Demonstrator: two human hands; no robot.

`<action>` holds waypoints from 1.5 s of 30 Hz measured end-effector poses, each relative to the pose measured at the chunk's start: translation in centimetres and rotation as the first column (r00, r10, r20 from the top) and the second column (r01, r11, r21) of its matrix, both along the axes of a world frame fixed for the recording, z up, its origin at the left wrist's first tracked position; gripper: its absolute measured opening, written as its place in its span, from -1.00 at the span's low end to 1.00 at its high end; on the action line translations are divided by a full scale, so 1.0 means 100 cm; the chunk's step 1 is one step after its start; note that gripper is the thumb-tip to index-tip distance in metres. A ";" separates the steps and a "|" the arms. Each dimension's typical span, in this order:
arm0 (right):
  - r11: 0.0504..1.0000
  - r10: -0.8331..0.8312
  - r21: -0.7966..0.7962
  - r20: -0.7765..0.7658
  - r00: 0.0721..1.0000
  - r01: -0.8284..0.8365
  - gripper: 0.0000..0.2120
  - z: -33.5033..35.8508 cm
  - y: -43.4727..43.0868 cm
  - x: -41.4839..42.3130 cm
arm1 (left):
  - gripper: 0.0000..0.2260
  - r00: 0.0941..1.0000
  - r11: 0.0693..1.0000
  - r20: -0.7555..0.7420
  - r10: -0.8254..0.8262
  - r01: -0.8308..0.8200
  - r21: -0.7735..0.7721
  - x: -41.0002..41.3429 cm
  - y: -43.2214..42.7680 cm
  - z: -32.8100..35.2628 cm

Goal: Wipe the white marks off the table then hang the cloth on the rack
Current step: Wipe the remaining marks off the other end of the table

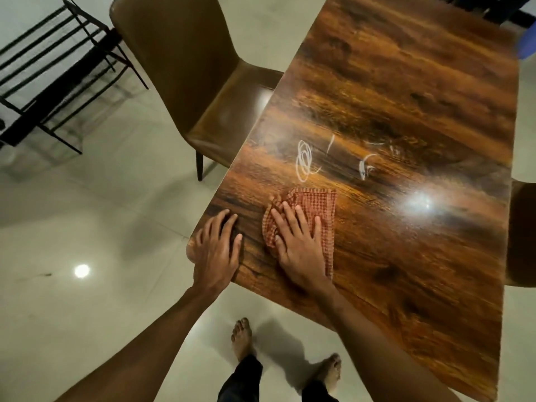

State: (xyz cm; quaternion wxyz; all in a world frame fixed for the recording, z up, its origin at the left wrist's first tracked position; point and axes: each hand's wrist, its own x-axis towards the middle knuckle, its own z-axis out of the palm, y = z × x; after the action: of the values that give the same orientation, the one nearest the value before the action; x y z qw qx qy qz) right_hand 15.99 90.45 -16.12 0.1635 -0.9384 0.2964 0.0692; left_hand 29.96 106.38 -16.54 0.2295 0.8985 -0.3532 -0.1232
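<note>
At frame centre, right hand (300,242) presses flat, fingers spread, on red checked cloth (316,210), below white chalk marks (304,161); left hand (216,250), open and empty, braces the glossy wooden table (406,271).

Both arms extended forward; left hand (217,250) flat, fingers spread; right hand (298,242) flat, palm down, fingers spread

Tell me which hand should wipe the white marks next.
Right. The right hand already lies flat on the cloth, just below the white marks. The left hand rests bare on the table edge.
</note>
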 end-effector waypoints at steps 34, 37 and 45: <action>0.972 -0.219 -0.075 0.070 0.973 0.225 -0.42 -0.003 -0.127 0.094 | -0.51 0.999 0.990 -0.033 0.025 -0.021 0.136 0.029 -0.090 0.020; 0.998 0.039 -0.046 0.126 0.991 -0.033 -0.42 -0.004 -0.124 0.109 | -0.54 0.999 0.991 -0.010 0.049 -0.048 0.121 0.035 -0.113 0.021; 0.907 -0.417 -0.012 0.128 0.900 0.422 -0.43 0.000 -0.240 0.022 | -0.57 0.998 0.996 0.050 -0.025 0.021 0.082 0.044 -0.177 0.016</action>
State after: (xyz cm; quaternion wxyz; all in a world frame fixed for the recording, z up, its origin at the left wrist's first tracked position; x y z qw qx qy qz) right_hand 18.23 66.43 -16.07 0.1741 -0.8581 0.4820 -0.0314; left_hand 34.38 88.73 -14.93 0.1821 0.9058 -0.3640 -0.1175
